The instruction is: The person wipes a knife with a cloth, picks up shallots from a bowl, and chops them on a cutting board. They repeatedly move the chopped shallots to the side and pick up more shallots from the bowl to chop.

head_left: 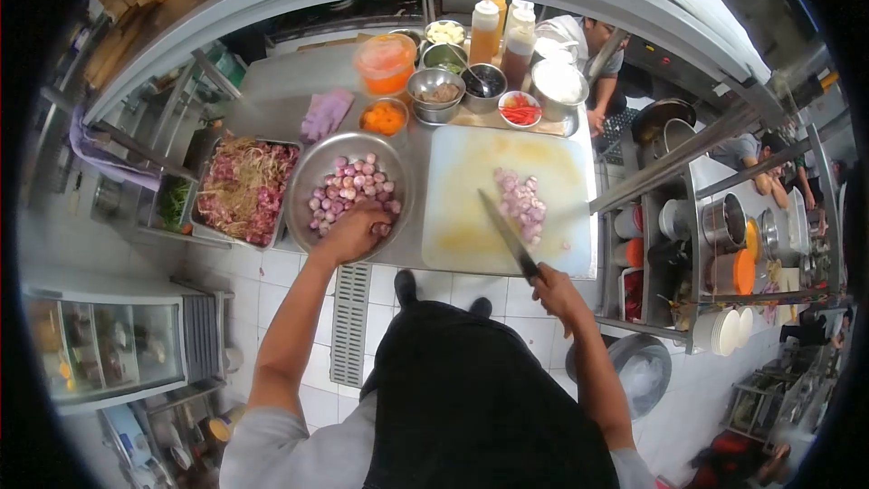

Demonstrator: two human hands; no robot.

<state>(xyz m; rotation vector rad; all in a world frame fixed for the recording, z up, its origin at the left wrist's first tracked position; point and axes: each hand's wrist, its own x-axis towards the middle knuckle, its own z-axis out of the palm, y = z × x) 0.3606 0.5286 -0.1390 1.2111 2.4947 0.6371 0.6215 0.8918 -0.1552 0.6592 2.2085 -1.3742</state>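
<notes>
Peeled purple shallots [348, 183] lie in a wide steel bowl [401, 161]. My left hand [355, 231] reaches over the near rim into this bowl, its fingers curled round a shallot [381, 229] among the others. In my right hand [556, 292] is the black handle of a kitchen knife [503, 228], its blade angled up and left across a white cutting board [453, 204]. Cut shallots [522, 204] form a pile on the board just right of the blade, with a small piece apart from it.
A tray of raw meat [244, 183] sits left of the bowl. Behind it lies a purple cloth or glove [326, 115]. Small containers, including sliced red chillies [520, 110], and squeeze bottles [484, 29] line the back. A person [602, 72] is beyond the table at right.
</notes>
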